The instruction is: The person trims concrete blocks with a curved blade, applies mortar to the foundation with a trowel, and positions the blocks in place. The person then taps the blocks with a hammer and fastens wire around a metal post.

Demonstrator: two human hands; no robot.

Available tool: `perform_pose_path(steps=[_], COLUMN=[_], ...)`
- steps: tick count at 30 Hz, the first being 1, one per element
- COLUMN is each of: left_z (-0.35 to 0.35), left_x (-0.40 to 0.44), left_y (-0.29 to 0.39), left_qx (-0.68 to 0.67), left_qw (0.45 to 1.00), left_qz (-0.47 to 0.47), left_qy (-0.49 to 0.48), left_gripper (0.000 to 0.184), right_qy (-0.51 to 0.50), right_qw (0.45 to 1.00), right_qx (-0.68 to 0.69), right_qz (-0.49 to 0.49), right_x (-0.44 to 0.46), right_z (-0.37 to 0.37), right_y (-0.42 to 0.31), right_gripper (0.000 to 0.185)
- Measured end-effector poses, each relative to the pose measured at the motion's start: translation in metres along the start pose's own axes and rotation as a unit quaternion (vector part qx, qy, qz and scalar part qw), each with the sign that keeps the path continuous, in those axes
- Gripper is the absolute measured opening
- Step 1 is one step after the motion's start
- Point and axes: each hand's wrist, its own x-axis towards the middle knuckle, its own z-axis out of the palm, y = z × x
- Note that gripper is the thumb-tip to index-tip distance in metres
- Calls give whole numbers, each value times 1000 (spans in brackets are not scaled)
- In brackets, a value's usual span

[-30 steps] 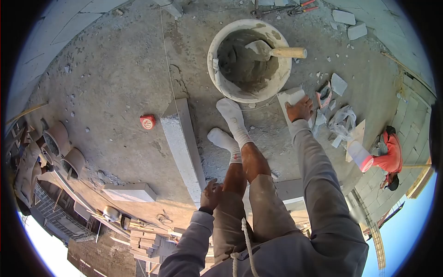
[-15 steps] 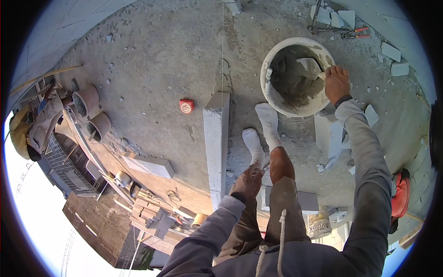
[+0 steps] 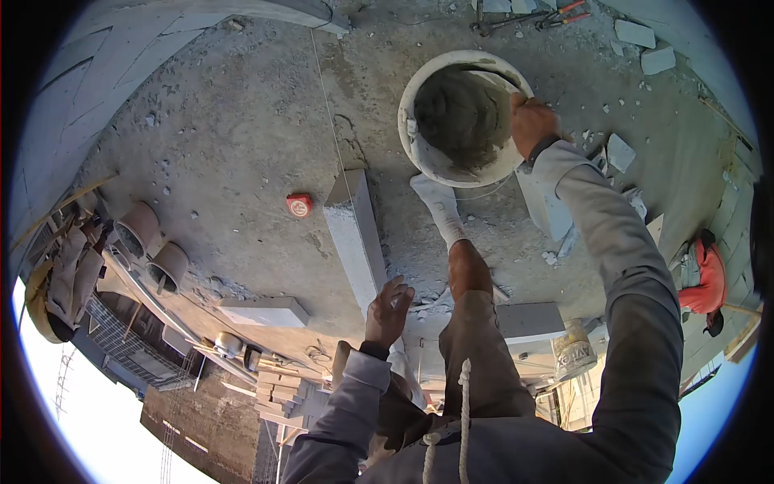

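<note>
Rough conc. floor [image 3: 226, 141], dusty w/ rubble; pale block wall [image 3: 105, 68] top L, sky [image 3: 81, 395] low at the edges. R hand [image 3: 534, 127] is curled over the R rim of the bucket [image 3: 406, 145], fingertips hidden, so can't tell if it's gripping anything. L hand [image 3: 389, 310] has fingers loosely apart, nothing visible in it, by a long block [image 3: 351, 222]. Bucket's upright on floor, rim smeared; grey mix [image 3: 459, 113] inside, prob. mortar, partly shadowed.

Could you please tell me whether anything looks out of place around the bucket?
Yes: the white-socked foot beside the bucket has no shoe, which looks odd on a floor strewn with broken block pieces.
</note>
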Motion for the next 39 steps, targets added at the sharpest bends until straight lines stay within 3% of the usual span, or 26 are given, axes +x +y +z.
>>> perform_pose_path(steps=[2, 5, 8, 11, 17, 21, 22, 25, 27, 29, 31, 34, 39], left_z=[-3, -9, -27, -51, -134, -221, -241, -260, -247, -215, -188, -161, -192], left_x=[0, -2, 7, 31, 90, 72, 67, 58, 69, 67, 63, 49, 58], left_y=[3, 14, 13, -5, -32, -62, -69, -86, -101, -113, -112, -111, -149], left_qx=[12, 33, 24, 32, 152, 124, 131, 177, 150, 88, 99, -5, 58], left_qw=[1000, 999, 999, 997, 976, 988, 989, 983, 987, 996, 991, 995, 997], left_qz=[-2, 5, 8, -9, 36, 2, -2, -44, -49, -34, 61, 44, 11], left_qy=[-8, -28, -48, -74, -154, -91, -63, 9, 23, -5, -60, -84, -47], left_gripper=[43, 42, 43, 44, 45, 44, 43, 41, 41, 40, 44, 45, 42], right_qy=[-23, -112, -117, -148, -291, -255, -245, -296, -264, -226, -186, -127, -52], right_qw=[997, 991, 985, 975, 909, 829, 847, 703, 573, 547, 517, 502, 460], right_qx=[-75, 26, 118, 147, 255, 439, 424, 582, 710, 739, 768, 785, 810], right_qz=[-7, 64, 54, 79, 158, 233, 209, 280, 312, 322, 330, 340, 361], right_x=[8, 9, -9, -23, -25, -27, -19, -5, -14, -34, -53, -78, -110], right_z=[-3, -5, 37, 25, -4, -19, -19, -30, -30, -41, -51, -55, -72], right_y=[-14, -31, -35, -50, -113, -140, -144, -143, -135, -135, -140, -152, -173], right_gripper=[20, 17, 19, 26, 31, 36, 36, 30, 23, 22, 23, 26, 27])
